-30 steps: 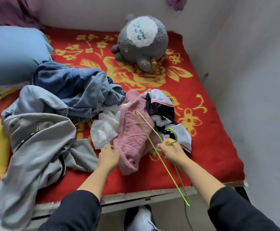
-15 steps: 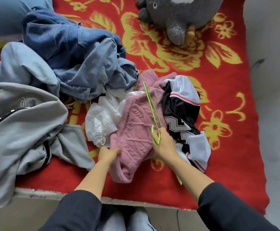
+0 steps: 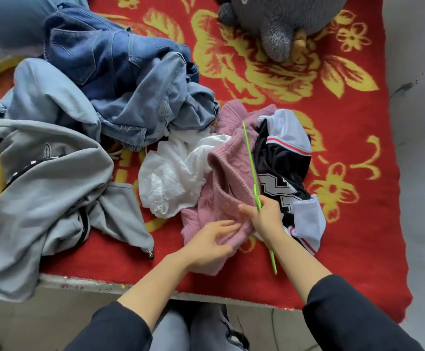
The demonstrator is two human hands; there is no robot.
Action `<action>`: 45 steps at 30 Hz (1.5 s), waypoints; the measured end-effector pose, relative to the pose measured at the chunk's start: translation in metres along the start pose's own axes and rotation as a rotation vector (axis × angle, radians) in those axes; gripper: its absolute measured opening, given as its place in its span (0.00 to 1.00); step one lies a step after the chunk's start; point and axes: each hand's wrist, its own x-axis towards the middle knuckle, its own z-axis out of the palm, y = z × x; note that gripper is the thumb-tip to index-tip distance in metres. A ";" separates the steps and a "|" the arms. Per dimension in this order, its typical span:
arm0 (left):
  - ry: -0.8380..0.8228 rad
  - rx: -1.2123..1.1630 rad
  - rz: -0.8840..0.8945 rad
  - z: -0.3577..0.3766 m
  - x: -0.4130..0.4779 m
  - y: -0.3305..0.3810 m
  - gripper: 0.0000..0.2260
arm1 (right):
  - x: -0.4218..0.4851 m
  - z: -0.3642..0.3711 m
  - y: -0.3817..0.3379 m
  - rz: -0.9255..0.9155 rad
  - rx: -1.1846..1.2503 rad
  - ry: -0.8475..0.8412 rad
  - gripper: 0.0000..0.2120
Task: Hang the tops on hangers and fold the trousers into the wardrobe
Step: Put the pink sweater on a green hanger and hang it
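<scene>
A pink knitted sweater (image 3: 228, 178) lies crumpled on the red bed cover near the front edge. My left hand (image 3: 210, 243) rests on its lower hem with fingers spread. My right hand (image 3: 266, 215) grips a thin green hanger (image 3: 250, 158), seen edge-on, standing over the sweater. A black and white jersey (image 3: 283, 171) lies right of the sweater, a white shirt (image 3: 173, 173) to its left. Blue jeans (image 3: 128, 79) and a grey hoodie (image 3: 52, 183) are heaped further left.
A grey plush toy (image 3: 279, 19) sits at the back of the bed on the red and yellow flowered cover (image 3: 353, 122). The bed's front edge (image 3: 85, 286) runs just before my legs. A grey wall stands to the right.
The view has moved closer over the bed. My right hand turned the hanger upright and edge-on over the sweater. My left hand shifted right from the sweater's left edge onto its hem.
</scene>
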 end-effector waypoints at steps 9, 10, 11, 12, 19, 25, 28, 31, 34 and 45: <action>0.542 -0.212 -0.091 -0.074 0.058 0.044 0.33 | -0.054 -0.028 -0.005 0.021 0.157 -0.086 0.06; 0.466 -0.182 -0.054 -0.075 0.065 0.050 0.35 | -0.062 -0.031 -0.005 0.012 0.160 -0.099 0.07; 0.397 -0.133 -0.030 -0.074 0.070 0.054 0.33 | -0.069 -0.034 -0.007 0.006 0.168 -0.108 0.09; 0.344 -0.059 -0.023 -0.072 0.075 0.059 0.28 | -0.076 -0.037 -0.010 0.004 0.182 -0.113 0.10; 0.416 -0.033 -0.124 -0.080 0.049 0.121 0.09 | -0.108 -0.088 -0.023 -0.039 0.193 -0.004 0.19; 0.551 -0.355 0.133 -0.106 -0.005 0.224 0.16 | -0.134 -0.141 -0.093 -0.306 -0.011 0.004 0.10; 0.662 -0.449 0.179 -0.129 -0.035 0.265 0.19 | -0.155 -0.167 -0.138 -0.401 0.033 0.032 0.09; 0.724 -0.460 0.295 -0.151 -0.071 0.307 0.20 | -0.180 -0.190 -0.183 -0.539 0.003 0.063 0.08; 0.746 -0.474 0.477 -0.165 -0.110 0.351 0.19 | -0.207 -0.215 -0.226 -0.673 -0.016 0.080 0.10; 0.891 -0.373 0.680 -0.187 -0.181 0.412 0.07 | -0.257 -0.263 -0.304 -0.912 -0.071 0.112 0.15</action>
